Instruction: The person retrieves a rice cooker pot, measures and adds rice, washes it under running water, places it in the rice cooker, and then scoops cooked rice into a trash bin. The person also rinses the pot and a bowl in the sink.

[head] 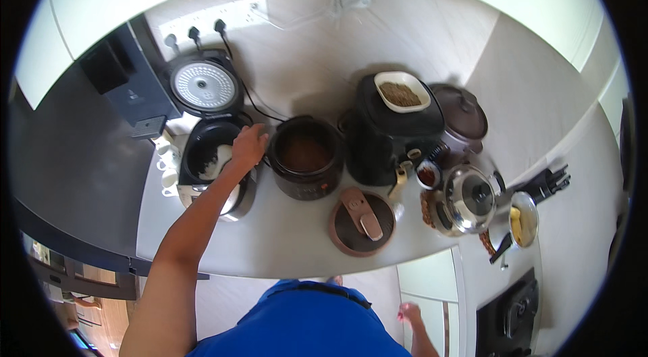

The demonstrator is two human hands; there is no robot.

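Observation:
My left hand (249, 145) is over the right side of an open rice cooker (246, 200), at its inner pot's rim. Beside its palm a white scoop or paddle (220, 158) rests among white grains in the dark pot; whether my fingers hold it is unclear. The cooker's lid (204, 85) stands raised behind. Just right of that hand is a black cooker pot (307, 187), uncovered, with brown contents. A round brown lid (362, 222) with a pinkish handle lies on the counter in front. My right hand (409, 312) hangs low at the right, blurred, away from the counter.
A black air fryer (377, 154) carries a white dish (427, 98) of brown seeds. Farther right are a brown lidded pot (460, 111), a steel pot with a lid (470, 197), a small saucepan (530, 220) and a stove (506, 316). White cups (169, 178) stand at the left.

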